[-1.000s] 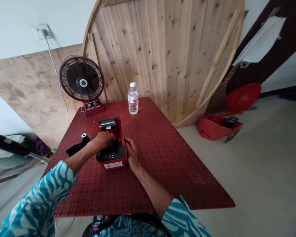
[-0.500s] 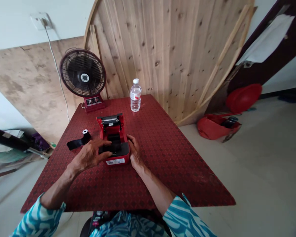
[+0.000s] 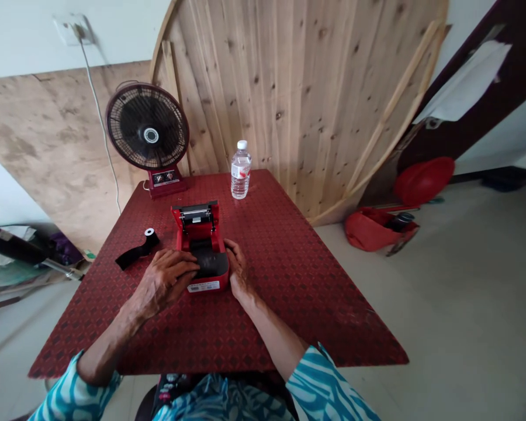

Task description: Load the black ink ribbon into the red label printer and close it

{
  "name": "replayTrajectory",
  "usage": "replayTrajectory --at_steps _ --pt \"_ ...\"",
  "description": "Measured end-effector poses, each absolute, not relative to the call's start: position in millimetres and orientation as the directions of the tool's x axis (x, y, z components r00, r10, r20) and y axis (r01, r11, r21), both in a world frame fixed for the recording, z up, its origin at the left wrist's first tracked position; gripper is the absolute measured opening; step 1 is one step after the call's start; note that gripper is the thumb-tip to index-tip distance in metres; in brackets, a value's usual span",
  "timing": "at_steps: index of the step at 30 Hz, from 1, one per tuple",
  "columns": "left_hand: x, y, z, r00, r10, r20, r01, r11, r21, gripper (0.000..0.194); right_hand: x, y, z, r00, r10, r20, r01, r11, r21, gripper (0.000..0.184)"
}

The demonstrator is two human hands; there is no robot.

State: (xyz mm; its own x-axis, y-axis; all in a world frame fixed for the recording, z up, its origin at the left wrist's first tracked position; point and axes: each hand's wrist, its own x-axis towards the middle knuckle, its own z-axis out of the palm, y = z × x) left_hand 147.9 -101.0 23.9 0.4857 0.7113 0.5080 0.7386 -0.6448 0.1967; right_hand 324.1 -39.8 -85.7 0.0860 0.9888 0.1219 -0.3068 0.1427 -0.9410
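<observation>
Both our hands are closing on the red printer (image 3: 201, 240), which is sitting mid-table with its lid standing open toward the far side. Our left hand (image 3: 164, 280), spread and lifted just over it a moment ago, is coming down, its fingers (image 3: 188, 264) lying across the black front section without clenching. Our right hand (image 3: 239, 270) is staying curled against the printer's right side, grasping it. A black roll (image 3: 137, 255) is lying just left of the printer on the table (image 3: 263, 327), untouched.
</observation>
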Motion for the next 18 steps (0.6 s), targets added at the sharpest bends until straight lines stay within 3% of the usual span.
replayTrajectory --at_steps 5,11,15,18 --pt "145 -105 23 0.502 0.702 0.504 0.729 -0.658 0.19 0.019 326 -6 -69 0.127 0.986 0.109 -0.294 0.142 -0.945 0.044" --pt "145 -111 18 0.511 0.67 0.538 0.722 -0.674 0.153 0.018 321 49 -26 -0.013 0.965 0.26 -0.234 0.25 -0.939 0.047" --pt "144 -113 14 0.53 0.633 0.564 0.708 -0.697 0.116 0.016 324 47 -20 0.008 0.97 0.244 -0.194 0.241 -0.951 0.047" --pt "143 -115 13 0.509 0.632 0.584 0.711 -0.692 0.13 0.016 333 26 -24 -0.003 0.943 0.332 -0.159 0.327 -0.932 0.045"
